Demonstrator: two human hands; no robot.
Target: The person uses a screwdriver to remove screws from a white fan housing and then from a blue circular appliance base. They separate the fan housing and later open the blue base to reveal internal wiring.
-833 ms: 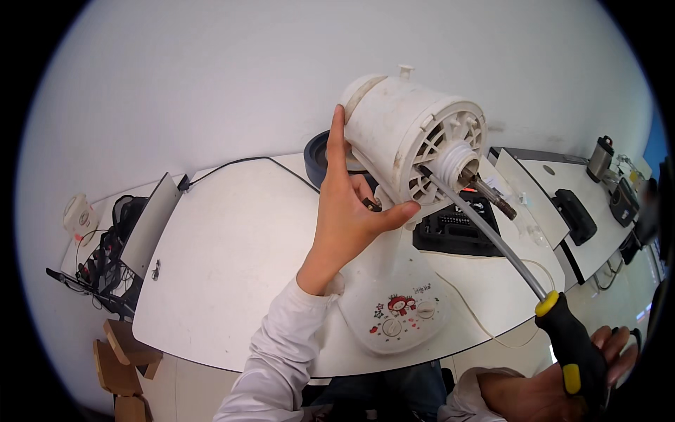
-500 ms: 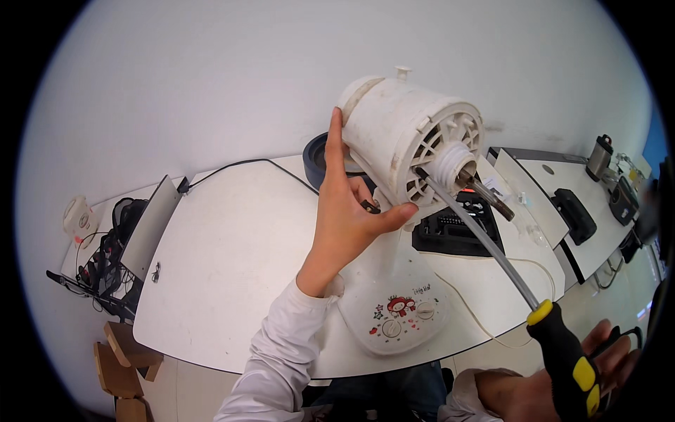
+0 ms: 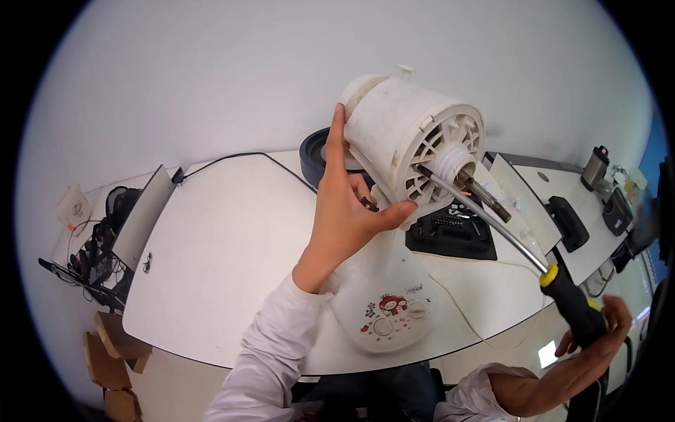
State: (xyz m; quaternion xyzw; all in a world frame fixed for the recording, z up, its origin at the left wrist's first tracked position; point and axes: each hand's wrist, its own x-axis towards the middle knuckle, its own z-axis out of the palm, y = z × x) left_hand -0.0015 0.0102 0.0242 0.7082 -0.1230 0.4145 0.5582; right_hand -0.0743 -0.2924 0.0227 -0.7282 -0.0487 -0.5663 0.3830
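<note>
From the far end of the link, I see a person's left sleeve [image 3: 274,352]: white, long and loosely cut, with many soft creases, ending in a rumpled cuff at the wrist. The right sleeve [image 3: 472,394] is also white, its wide, folded opening leaving the forearm uncovered. Both the left hand [image 3: 351,221] and the right hand [image 3: 596,352] are bare. At the lower edge I make out dark blue trousers [image 3: 411,387], partly in shadow.
</note>
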